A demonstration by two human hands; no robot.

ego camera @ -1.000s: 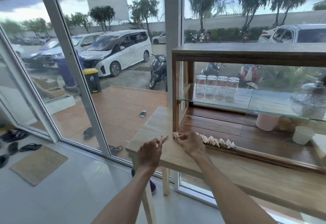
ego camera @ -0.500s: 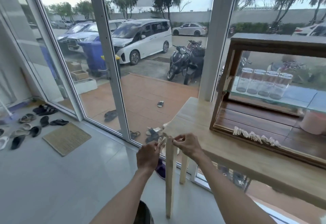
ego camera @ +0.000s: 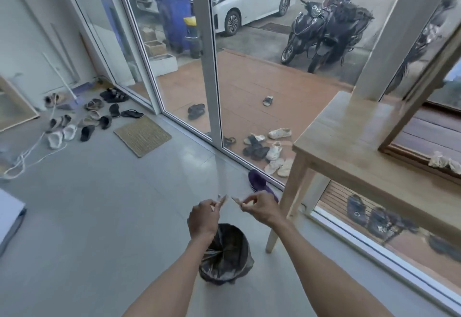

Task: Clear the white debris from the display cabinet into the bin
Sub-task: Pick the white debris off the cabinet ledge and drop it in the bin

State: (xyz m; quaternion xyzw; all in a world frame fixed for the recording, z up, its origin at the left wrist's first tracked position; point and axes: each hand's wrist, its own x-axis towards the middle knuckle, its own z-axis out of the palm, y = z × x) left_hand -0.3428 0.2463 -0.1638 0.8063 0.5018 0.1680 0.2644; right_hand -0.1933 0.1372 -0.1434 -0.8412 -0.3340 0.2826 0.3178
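Note:
My left hand (ego camera: 203, 218) and my right hand (ego camera: 259, 208) hover side by side above the floor, each pinching a small pale piece of debris (ego camera: 222, 199) at the fingertips. Directly beneath my left forearm stands a round bin (ego camera: 230, 254) lined with a dark plastic bag. At the far right, the wooden display cabinet (ego camera: 421, 97) sits on a light wooden table (ego camera: 349, 142), and a row of white debris (ego camera: 442, 162) still lies along the cabinet's front edge.
Glass doors and a white frame (ego camera: 208, 55) rise ahead. Several shoes and sandals (ego camera: 87, 117) and a woven mat (ego camera: 142, 135) lie on the grey floor at left. A purple slipper (ego camera: 259, 182) and the table leg (ego camera: 284, 207) are close to my hands.
My view has swung left and down, away from the cabinet. Both hands have carried the pinched debris off the table edge to a spot over the bin, which has come fully into view.

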